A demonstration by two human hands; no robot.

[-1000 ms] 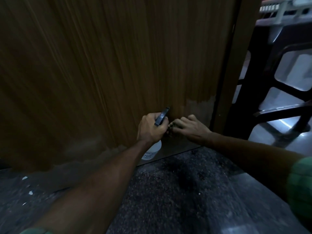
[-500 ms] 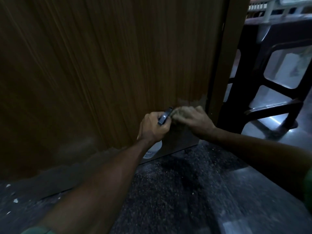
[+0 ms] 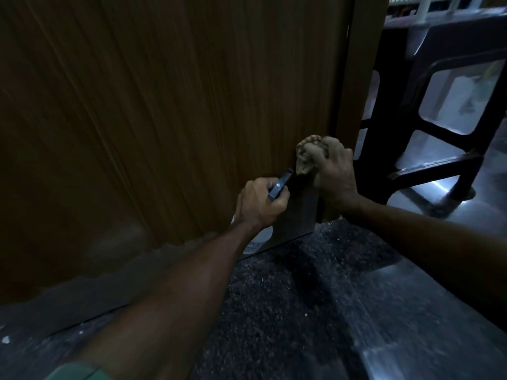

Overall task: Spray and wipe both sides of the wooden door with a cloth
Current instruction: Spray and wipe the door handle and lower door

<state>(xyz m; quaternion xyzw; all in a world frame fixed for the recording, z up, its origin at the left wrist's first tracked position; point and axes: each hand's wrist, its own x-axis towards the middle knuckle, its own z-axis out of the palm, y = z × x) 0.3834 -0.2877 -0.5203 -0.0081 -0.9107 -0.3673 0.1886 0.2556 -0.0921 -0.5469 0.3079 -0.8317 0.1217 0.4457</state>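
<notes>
I see the left hand point(image 3: 260, 204) just right of the frame's centre, fist clenched around the dark head of a spray bottle point(image 3: 259, 239), knuckles up, with the nozzle poking out toward the upper right above the thumb side. The bottle's white body hangs below the wrist against the door's bottom edge; there is a patch of dark print on it, too small and blurred for me to read. That forearm runs down to the lower left corner, where a strip of green sleeve point(image 3: 76, 373) shows. The right hand point(image 3: 333, 174) sits just up and right of the left, fingers curled around a bunched beige cloth point(image 3: 307, 157) with dark speckles, and the cloth is pressed on the wooden door point(image 3: 164, 119) near its right edge, low down. The right forearm stretches off to the right edge of the frame. The door fills the upper left and centre, its brown grain running vertically, with a paler worn band along its foot. Beneath the arms lies a dark speckled floor point(image 3: 288, 311). At the upper right stands a dark chair point(image 3: 444, 138), its legs resting on glossy flooring that catches light.
</notes>
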